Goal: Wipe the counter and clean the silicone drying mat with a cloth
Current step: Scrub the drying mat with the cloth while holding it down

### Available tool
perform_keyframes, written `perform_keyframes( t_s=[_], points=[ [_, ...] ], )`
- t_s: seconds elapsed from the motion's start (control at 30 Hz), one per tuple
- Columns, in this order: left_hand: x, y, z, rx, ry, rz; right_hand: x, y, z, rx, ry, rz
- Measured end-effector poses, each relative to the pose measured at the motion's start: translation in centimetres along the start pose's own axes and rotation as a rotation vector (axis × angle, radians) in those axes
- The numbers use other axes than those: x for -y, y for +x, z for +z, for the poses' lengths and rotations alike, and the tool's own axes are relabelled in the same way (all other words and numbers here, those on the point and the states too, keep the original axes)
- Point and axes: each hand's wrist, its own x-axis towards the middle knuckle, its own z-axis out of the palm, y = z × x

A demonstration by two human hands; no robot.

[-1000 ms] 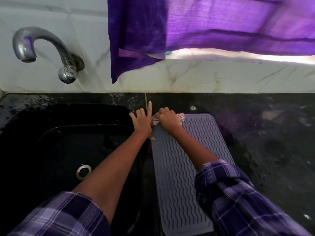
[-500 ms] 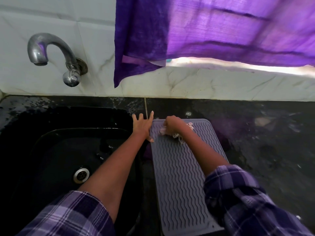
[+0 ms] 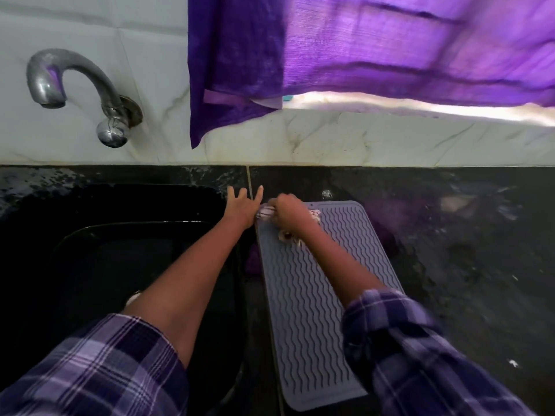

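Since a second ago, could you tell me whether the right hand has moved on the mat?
Yes. The right hand and cloth went right, then back to the mat's far left corner, beside the left hand.

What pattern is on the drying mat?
Grey drying mat with raised wavy ridges; head view.

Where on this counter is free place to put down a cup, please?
Free: dark counter right of the mat, up to the wall. Also the mat's near half. Crowded: the mat's far-left corner, where the left hand and the right hand with cloth work.
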Motion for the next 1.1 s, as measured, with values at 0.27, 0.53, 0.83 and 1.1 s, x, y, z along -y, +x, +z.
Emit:
perform_keyframes(
  t_s=[0.27,0.53,0.83,1.1],
  points=[
    [0.0,-0.1,-0.4,0.055,0.004,0.014,0.0,-3.0,2.6,0.311,0.164,-0.043],
    [0.2,0.2,-0.3,0.119,-0.035,0.017,-1.2,1.7,1.7,0.014,0.054,-0.001],
    [-0.4,-0.8,0.6,0.086,0.024,0.028,-0.5,-3.4,3.5,0.147,-0.117,-0.135],
    [-1.5,-2.1,1.8,0.018,-0.088,-0.008,-1.0,-2.0,3.6,-0.113,-0.105,-0.068]
  ],
)
